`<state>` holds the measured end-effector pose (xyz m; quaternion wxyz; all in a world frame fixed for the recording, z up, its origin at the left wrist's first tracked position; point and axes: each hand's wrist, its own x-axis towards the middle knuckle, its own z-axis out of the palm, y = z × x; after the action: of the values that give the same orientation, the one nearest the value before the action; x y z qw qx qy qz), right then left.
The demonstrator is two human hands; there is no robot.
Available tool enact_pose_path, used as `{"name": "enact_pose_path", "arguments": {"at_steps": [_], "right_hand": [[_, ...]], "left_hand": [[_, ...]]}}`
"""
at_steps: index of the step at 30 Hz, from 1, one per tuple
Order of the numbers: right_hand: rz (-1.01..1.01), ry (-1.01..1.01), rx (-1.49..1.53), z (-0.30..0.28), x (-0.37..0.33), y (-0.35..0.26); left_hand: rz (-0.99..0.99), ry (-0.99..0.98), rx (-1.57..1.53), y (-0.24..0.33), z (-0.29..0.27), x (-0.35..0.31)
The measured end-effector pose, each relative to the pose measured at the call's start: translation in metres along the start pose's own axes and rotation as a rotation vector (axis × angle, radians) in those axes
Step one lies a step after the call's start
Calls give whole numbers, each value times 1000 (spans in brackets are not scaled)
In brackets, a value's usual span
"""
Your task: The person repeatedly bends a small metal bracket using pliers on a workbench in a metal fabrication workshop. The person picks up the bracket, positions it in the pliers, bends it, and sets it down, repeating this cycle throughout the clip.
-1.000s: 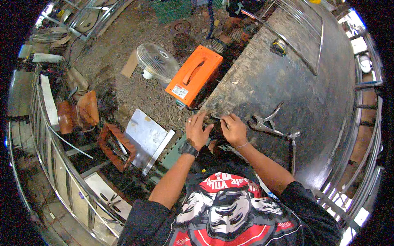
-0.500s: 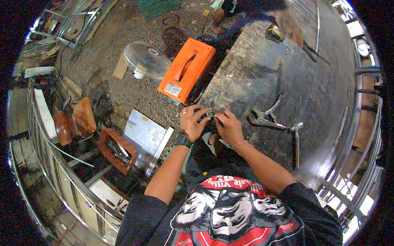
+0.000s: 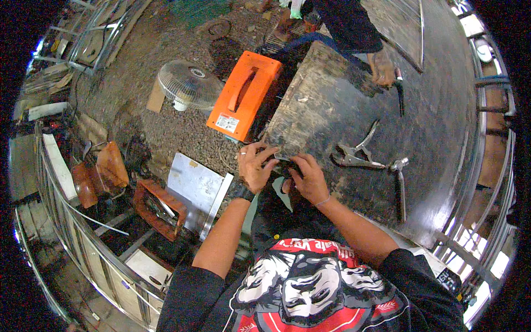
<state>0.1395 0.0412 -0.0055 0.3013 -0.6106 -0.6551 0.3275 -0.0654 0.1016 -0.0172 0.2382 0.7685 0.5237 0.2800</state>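
Observation:
At the near edge of the dark worktable, a small thin metal piece (image 3: 282, 157) spans the gap between my two hands. My left hand (image 3: 256, 167) pinches its left end between thumb and fingertips. The other end is in the bent fingers and thumb of my right hand (image 3: 310, 178). The fingers cover much of the piece, so its full shape is hidden. To the right of my right hand, locking pliers (image 3: 359, 157) lie on the table with their handles spread. Beside them rests a metal hammer (image 3: 400, 188), its head away from me.
An orange machine with a top handle (image 3: 243, 97) stands beyond my left hand, with a fan (image 3: 191, 84) on the gravel beside it. Across the worktable (image 3: 332, 105), a co-worker's hand (image 3: 381, 69) is near a dark-handled tool (image 3: 399, 97). A metal sheet (image 3: 193, 185) lies left.
The co-worker's dark-clothed limb has come further over the far table, and the yellow-black tape measure there no longer shows. My hands keep the metal piece, tilted slightly differently. The view has shifted slightly.

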Motion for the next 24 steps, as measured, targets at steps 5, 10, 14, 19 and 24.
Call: {"name": "enact_pose_path", "arguments": {"at_steps": [5, 10, 14, 19, 24], "right_hand": [[25, 18, -27, 3, -3, 7], [58, -4, 62, -6, 2, 0], [15, -8, 30, -5, 3, 9], [-11, -20, 0, -6, 6, 15], [-72, -53, -84, -4, 8, 24]], "left_hand": [[22, -32, 24, -2, -1, 2], [2, -64, 36, -5, 2, 2], [18, -38, 20, -8, 5, 1], [-14, -37, 17, -8, 6, 1], [-7, -68, 17, -8, 3, 3]]}}
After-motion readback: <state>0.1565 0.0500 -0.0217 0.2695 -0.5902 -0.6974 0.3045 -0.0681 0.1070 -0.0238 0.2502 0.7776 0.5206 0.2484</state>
